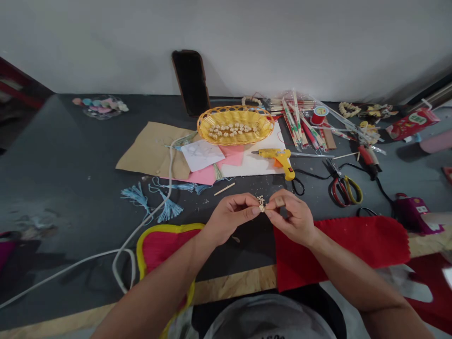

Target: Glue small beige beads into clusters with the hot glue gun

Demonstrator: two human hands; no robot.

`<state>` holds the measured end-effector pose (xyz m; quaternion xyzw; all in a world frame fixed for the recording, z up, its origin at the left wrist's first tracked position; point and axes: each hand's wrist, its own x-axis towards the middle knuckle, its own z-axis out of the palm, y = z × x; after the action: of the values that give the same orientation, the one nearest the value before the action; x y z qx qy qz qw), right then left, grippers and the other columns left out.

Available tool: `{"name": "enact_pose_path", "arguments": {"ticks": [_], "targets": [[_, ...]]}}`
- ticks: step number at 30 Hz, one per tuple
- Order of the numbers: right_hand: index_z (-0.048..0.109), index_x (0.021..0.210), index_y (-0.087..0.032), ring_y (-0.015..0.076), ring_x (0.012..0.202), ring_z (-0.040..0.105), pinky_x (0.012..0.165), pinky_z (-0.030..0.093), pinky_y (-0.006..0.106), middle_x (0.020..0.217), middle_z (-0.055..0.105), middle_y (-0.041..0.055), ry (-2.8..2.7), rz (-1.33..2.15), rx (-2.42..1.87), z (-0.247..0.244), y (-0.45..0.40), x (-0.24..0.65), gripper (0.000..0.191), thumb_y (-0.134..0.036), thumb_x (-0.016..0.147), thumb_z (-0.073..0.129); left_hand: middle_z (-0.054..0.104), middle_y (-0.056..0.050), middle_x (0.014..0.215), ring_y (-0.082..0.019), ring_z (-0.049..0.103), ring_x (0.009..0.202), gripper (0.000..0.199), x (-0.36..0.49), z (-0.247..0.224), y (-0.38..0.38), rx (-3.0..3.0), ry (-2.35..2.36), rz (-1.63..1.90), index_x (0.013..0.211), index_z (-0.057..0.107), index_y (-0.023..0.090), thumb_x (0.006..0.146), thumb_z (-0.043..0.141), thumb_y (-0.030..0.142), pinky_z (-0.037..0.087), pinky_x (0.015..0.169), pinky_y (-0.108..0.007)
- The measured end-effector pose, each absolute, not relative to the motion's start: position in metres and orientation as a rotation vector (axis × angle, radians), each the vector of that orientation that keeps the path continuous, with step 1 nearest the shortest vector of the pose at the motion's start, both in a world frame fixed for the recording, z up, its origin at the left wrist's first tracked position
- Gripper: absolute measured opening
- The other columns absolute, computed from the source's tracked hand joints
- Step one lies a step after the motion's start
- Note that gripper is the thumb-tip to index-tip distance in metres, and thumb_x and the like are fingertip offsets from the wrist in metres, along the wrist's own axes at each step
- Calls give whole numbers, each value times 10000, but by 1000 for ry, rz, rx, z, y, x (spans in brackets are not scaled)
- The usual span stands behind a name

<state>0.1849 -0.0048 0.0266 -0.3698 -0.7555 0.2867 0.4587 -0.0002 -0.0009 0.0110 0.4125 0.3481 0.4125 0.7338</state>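
Between my two hands is a small cluster of pale beads, shaped a little like a flower. My left hand pinches it from one side with thumb and forefinger. From the other side my right hand also pinches at it; a band is wrapped around one finger. Several loose pale beads lie on the dark table just beyond the fingertips. Farther back, a yellow woven basket holds several similar pale clusters. A yellow glue gun lies on white paper past my right hand.
Scissors and a red felt sheet lie to the right. Blue tassels and a white cable are at left. A phone leans on the wall. Wrapped sticks and a thread spool lie behind.
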Motion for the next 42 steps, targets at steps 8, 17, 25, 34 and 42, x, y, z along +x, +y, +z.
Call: {"name": "enact_pose_path", "arguments": {"ticks": [8, 17, 25, 34, 42], "targets": [[605, 810, -193, 103, 609, 568, 565, 491, 226, 754, 615, 11, -1876, 687, -925, 28, -4, 185, 70, -129, 822, 631, 615, -19, 749, -120, 527, 720, 136, 0, 12, 0, 985, 792, 925, 726, 720, 149, 763, 751, 276, 390, 697, -248], [643, 972, -193, 123, 646, 573, 574, 511, 249, 835, 633, 46, -1805, 781, -845, 23, -5, 191, 142, -208, 835, 676, 599, -15, 730, -119, 506, 704, 168, 1, 13, -1, 899, 797, 902, 695, 699, 139, 744, 763, 286, 370, 685, -247], [695, 1062, -204, 154, 875, 650, 761, 563, 292, 929, 684, 73, -1800, 1097, -761, 18, 0, 196, 188, -248, 885, 649, 539, 12, 644, -99, 430, 622, 261, 0, 13, -2, 831, 828, 787, 639, 653, 128, 667, 813, 332, 306, 602, -240], [709, 984, -196, 129, 807, 661, 742, 566, 276, 876, 695, 52, -1751, 1203, -743, 18, -1, 194, 122, -211, 869, 670, 512, 17, 632, -92, 409, 607, 312, -1, 13, -1, 868, 817, 742, 609, 626, 123, 647, 821, 364, 287, 575, -236], [706, 956, -198, 122, 791, 660, 725, 562, 265, 857, 691, 42, -1746, 1205, -758, 17, -1, 194, 96, -209, 867, 673, 503, 18, 633, -96, 407, 609, 314, 0, 13, -1, 899, 821, 748, 611, 622, 129, 660, 807, 378, 288, 581, -243]]}}
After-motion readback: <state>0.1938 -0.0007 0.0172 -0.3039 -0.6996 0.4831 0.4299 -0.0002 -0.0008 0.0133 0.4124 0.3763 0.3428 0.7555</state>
